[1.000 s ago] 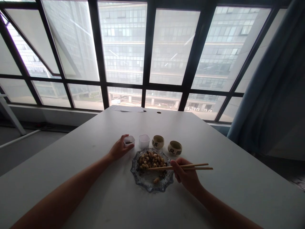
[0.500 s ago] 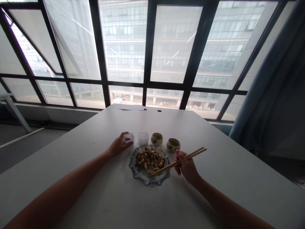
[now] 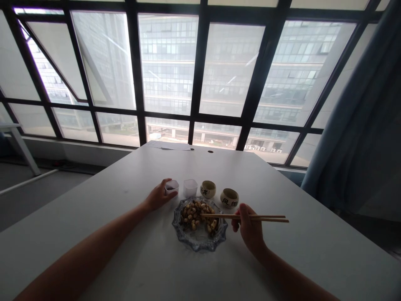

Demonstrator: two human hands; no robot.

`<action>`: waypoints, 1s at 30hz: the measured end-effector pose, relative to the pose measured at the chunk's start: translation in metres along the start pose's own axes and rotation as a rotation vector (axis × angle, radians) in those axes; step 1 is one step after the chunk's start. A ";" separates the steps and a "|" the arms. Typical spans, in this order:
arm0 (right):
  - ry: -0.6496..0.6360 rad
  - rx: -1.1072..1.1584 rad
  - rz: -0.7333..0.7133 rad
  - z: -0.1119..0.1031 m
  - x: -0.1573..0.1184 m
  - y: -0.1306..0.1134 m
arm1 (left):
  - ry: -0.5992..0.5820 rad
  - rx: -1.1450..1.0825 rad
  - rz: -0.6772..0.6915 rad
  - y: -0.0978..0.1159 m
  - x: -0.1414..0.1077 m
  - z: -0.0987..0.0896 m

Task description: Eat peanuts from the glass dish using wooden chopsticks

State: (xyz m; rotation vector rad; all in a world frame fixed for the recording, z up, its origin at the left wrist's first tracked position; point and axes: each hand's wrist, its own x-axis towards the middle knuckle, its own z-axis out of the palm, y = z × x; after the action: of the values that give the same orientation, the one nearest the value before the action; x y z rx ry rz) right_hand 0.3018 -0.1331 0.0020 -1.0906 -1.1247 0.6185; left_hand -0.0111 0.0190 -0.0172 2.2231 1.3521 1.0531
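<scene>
A scalloped glass dish [image 3: 199, 246] stands before me with a heap of peanuts [image 3: 191, 212], mixed with darker bits. My right hand [image 3: 249, 225] grips a pair of chopsticks [image 3: 230, 216], their tips together over the heap; whether a nut is between them I cannot make out. My left hand [image 3: 159, 195] is closed round the side of a small clear plastic cup [image 3: 171, 188] with something dark at its bottom. Beside it stands a second plastic cup [image 3: 190, 188]. To the right are two beige ceramic cups [image 3: 208, 189] [image 3: 229, 198] with dark characters.
The white table [image 3: 131, 251] reaches toward a wall of windows [image 3: 169, 62]. Sheets of paper [image 3: 171, 145] lie at its far edge, near two dark round holes. A blue curtain [image 3: 341, 121] hangs at the right.
The chopstick tips have moved from the dish's near side up to the peanut heap, and the sticks now lie nearly level. My left hand stays on its cup. The view has tilted slightly up.
</scene>
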 end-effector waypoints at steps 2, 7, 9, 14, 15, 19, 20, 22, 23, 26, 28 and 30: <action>0.008 -0.025 -0.037 0.001 -0.002 -0.003 | 0.004 -0.010 0.005 0.000 0.000 0.000; -0.023 -0.112 -0.138 0.003 -0.011 -0.012 | 0.009 -0.040 0.015 0.001 0.001 0.001; -0.053 -0.176 -0.186 0.003 -0.014 -0.013 | 0.016 -0.041 0.024 0.000 0.001 0.001; -0.101 -0.292 -0.245 0.003 -0.017 -0.011 | 0.012 -0.040 0.024 0.000 0.001 0.002; -0.109 -0.297 -0.245 0.004 -0.018 -0.010 | 0.006 -0.034 0.021 0.000 0.001 0.002; -0.113 -0.277 -0.206 0.008 -0.018 -0.010 | -0.003 -0.005 0.020 0.000 0.001 0.000; -0.107 -0.259 -0.190 0.008 -0.017 -0.010 | -0.001 -0.002 0.023 -0.001 0.001 0.001; -0.091 -0.218 -0.161 0.009 -0.016 -0.008 | 0.004 -0.003 0.031 -0.002 0.001 0.001; -0.084 -0.200 -0.147 0.010 -0.016 -0.007 | 0.006 -0.007 0.037 -0.002 0.001 0.002; -0.099 -0.180 -0.106 0.010 -0.014 -0.003 | 0.009 -0.016 0.046 -0.003 0.001 0.003; -0.115 -0.174 -0.079 0.010 -0.014 -0.002 | 0.006 -0.012 0.038 -0.003 0.001 0.003; -0.122 -0.150 -0.054 0.012 -0.014 -0.002 | 0.009 -0.005 0.032 -0.002 0.001 0.002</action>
State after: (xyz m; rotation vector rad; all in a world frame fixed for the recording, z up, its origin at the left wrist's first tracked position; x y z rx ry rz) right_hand 0.2860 -0.1414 -0.0018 -1.1586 -1.3191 0.5716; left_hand -0.0103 0.0208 -0.0196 2.2460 1.3196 1.0782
